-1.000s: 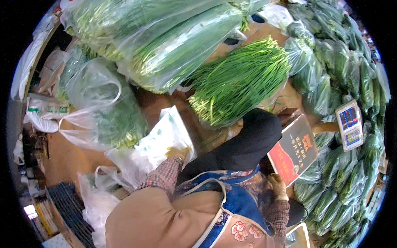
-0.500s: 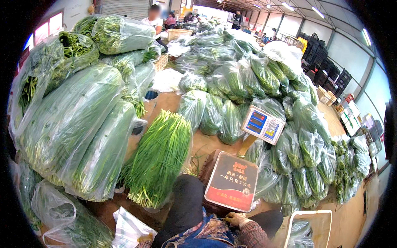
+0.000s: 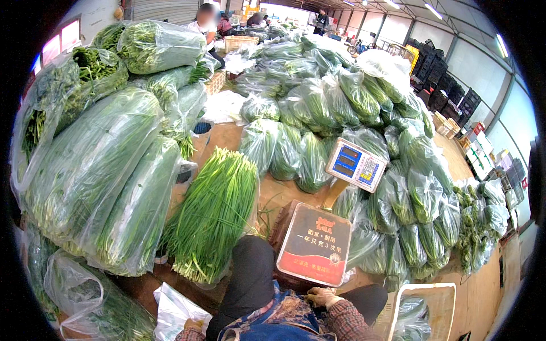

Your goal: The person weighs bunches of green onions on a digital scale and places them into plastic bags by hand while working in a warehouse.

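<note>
At the lower edge, my left hand [image 3: 194,325] is partly hidden by its sleeve. Its fingers close at the edge of a stack of white plastic bags [image 3: 175,307]. My right hand [image 3: 323,297], in a pale glove, rests by my right thigh with its fingers curled together; whatever they may hold is hidden. Just beyond it stands a scale with a dark and red platform [image 3: 314,245] that carries nothing. Its display [image 3: 356,165] rises on a post behind. Left of my knee, a large bundle of loose green garlic chives [image 3: 216,213] leans upright in clear plastic.
Big clear bags of greens [image 3: 94,176] pile up on the left. A wide heap of bagged greens [image 3: 318,102] fills the middle and right. A pale plastic crate [image 3: 424,312] with bags inside sits at my right. A person [image 3: 205,28] works at the back left.
The whole view has shifted slightly, so things appear a little further left and mostly higher. A bit more of my left sleeve shows. Both hands otherwise keep their places.
</note>
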